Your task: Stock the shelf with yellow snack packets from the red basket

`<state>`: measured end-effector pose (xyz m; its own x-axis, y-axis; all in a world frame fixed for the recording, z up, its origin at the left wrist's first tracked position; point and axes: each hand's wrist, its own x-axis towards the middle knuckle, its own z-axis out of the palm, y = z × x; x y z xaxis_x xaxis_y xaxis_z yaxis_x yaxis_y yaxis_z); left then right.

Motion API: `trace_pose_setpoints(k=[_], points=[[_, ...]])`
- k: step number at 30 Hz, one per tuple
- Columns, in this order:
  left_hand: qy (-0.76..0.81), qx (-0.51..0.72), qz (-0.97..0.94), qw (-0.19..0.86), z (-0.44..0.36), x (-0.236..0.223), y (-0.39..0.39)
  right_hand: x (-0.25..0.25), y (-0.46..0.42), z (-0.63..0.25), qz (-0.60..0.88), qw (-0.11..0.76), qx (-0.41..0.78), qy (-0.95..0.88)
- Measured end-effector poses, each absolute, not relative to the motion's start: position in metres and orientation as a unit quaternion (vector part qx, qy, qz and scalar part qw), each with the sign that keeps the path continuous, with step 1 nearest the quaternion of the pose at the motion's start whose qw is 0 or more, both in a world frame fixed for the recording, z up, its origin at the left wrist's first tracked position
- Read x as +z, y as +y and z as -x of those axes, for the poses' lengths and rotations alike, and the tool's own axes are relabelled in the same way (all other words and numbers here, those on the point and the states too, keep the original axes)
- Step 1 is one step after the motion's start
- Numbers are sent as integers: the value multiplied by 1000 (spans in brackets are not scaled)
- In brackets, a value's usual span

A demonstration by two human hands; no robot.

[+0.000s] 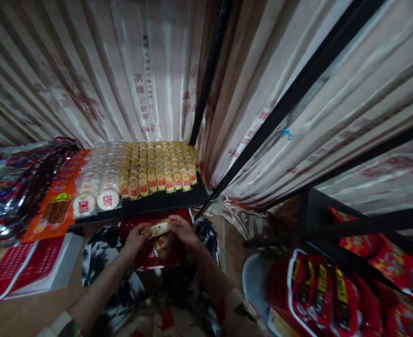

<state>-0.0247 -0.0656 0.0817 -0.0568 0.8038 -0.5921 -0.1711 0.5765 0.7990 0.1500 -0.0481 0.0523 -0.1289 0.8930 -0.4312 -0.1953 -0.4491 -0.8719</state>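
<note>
I can see a small wrapped snack [160, 229] held up between both hands, the left hand [138, 238] gripping one end and the right hand [183, 230] the other. It is above a red bag [146, 263] between the patterned trouser legs [103, 255]. Beyond, I make out rows of yellow packets [160, 168] on a black shelf [164, 201], with white round packs [108, 199] beside them.

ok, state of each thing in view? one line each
Small pack: held between both grips
Left grip: closed on its left end
Right grip: closed on its right end
Yellow packs: lined up in rows
Round white packs: lined up
Red bag: open or shut, unclear
Curtain: hanging, pleated
</note>
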Motion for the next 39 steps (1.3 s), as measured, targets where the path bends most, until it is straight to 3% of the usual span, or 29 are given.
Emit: trace_pose_setpoints(k=[6, 13, 16, 22, 28, 31, 35, 39], points=[[613, 385, -310, 616, 6, 109, -69, 83, -49, -162, 501, 439, 675, -316], [591, 430, -588, 345, -5, 113, -71, 103, -57, -165, 440, 519, 701, -214], [572, 430, -629, 304, -9, 108, -72, 106, -57, -163, 440, 524, 694, -223], [553, 423, -638, 329, -13, 109, -67, 105, -53, -163, 416, 553, 686, -226], [576, 418, -457, 534, -24, 123, -50, 103, -48, -163, 417, 584, 654, -238], [585, 387, -413, 581, -31, 127, -37, 96, -45, -164, 438, 579, 627, -281], [591, 380, -463, 540, -37, 131, -12, 83, -35, -171, 489, 572, 556, -353], [599, 393, -572, 399, -41, 139, 27, 75, -13, -183, 573, 571, 406, -426]])
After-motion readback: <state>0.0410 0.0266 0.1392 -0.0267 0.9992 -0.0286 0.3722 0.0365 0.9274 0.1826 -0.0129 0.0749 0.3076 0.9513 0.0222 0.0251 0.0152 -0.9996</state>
